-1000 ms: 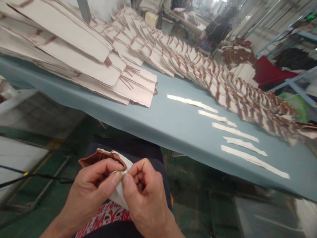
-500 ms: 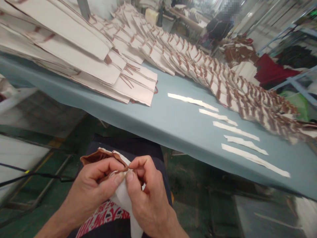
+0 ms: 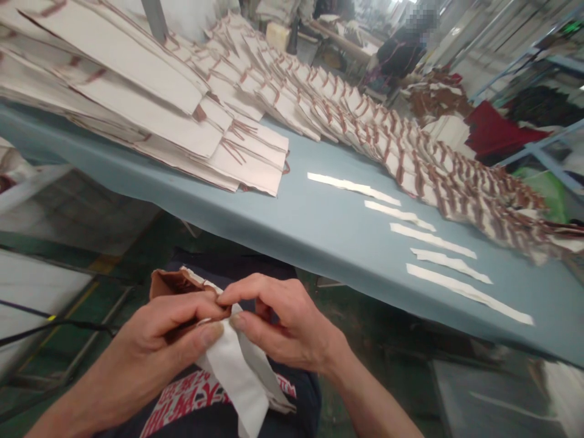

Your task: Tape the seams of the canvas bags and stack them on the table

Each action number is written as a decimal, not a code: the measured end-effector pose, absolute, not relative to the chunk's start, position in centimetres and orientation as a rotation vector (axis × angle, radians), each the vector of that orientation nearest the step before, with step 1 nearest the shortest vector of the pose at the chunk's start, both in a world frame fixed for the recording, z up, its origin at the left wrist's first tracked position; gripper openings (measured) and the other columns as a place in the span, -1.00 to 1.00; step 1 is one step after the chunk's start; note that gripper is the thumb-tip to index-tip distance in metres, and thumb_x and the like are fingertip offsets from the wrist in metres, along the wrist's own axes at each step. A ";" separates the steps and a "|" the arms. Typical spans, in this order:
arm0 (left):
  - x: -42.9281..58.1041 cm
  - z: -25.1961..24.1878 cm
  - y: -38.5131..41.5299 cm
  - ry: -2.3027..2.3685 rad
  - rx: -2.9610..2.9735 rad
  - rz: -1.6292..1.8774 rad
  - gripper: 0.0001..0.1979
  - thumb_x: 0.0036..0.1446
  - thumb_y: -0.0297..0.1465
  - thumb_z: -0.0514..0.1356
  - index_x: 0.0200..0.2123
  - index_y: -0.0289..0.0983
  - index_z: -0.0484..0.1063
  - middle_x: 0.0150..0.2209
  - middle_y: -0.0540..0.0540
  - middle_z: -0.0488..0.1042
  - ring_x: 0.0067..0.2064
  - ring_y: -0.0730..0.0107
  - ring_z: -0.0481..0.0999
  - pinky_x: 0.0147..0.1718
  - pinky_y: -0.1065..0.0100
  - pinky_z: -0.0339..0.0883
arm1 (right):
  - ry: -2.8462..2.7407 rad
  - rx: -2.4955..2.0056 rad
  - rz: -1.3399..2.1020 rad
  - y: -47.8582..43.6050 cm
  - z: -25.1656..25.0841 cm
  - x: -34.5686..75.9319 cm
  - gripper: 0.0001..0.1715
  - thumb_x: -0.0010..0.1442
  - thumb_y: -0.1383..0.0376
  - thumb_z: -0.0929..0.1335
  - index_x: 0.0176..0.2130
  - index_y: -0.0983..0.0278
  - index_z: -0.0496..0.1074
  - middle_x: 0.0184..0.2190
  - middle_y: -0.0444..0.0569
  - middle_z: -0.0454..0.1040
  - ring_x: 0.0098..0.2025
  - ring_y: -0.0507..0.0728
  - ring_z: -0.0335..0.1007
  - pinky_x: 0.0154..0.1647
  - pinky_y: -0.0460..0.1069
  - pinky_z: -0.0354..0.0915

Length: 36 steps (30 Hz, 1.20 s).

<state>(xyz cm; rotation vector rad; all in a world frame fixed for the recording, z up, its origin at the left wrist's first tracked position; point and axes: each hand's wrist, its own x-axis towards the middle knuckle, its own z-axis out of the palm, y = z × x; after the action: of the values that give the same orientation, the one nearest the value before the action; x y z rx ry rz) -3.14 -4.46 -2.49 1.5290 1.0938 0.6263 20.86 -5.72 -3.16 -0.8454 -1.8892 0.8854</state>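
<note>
Over my lap, both hands pinch a small bundle of fabric. My left hand grips a brown fabric piece together with a white fabric strip between thumb and fingers. My right hand pinches the same strip's top end right beside the left thumb, fingertips almost touching. The strip hangs down across my dark clothing with red-and-white print. Both hands are closed.
A long blue-grey table runs ahead, bearing overlapping rows of cream pieces with brown trim, a stack of them at left, and several white strips near the edge. Another person sits far back. Green floor below.
My right hand has turned its wrist outward to the right, and more of the white strip now hangs free below the pinch. The left hand has stayed nearly still.
</note>
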 end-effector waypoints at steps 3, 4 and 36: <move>-3.6 -2.7 -4.0 0.987 1.610 0.668 -0.70 0.44 -0.25 0.30 -0.38 -0.13 0.69 -0.39 0.07 0.63 -0.32 0.36 0.56 -0.27 0.46 0.38 | -2.035 -0.873 0.787 -5.1 -2.8 21.4 -0.86 0.67 0.27 0.39 0.10 0.25 0.57 -0.03 0.01 0.79 -0.13 0.06 0.76 -0.11 -0.11 0.51; -3.8 -2.8 -3.7 0.927 1.642 0.684 -0.71 0.45 -0.29 0.30 -0.38 -0.13 0.68 -0.39 0.09 0.62 -0.33 0.38 0.55 -0.27 0.47 0.37 | -2.080 -0.865 0.751 -4.9 -2.8 21.5 -0.84 0.69 0.26 0.38 0.08 0.25 0.57 -0.05 0.01 0.79 -0.11 0.07 0.76 -0.11 -0.10 0.51; -2.6 -2.9 -3.8 1.031 1.667 0.519 -0.51 0.49 -0.07 0.16 -0.49 -0.16 0.31 -0.50 0.14 0.20 -0.47 0.45 0.19 -0.50 0.41 0.09 | -2.268 -0.905 0.063 -3.8 -1.7 20.6 -0.66 0.38 0.47 0.33 -0.42 0.18 0.39 -0.55 -0.24 0.51 -0.53 0.01 0.36 -0.47 0.01 0.10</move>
<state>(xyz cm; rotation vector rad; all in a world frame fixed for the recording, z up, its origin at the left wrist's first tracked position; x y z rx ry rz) -2.62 -3.76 -2.88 1.6670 1.0307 0.5186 20.61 -3.77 -1.68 -0.9054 -2.2682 0.0625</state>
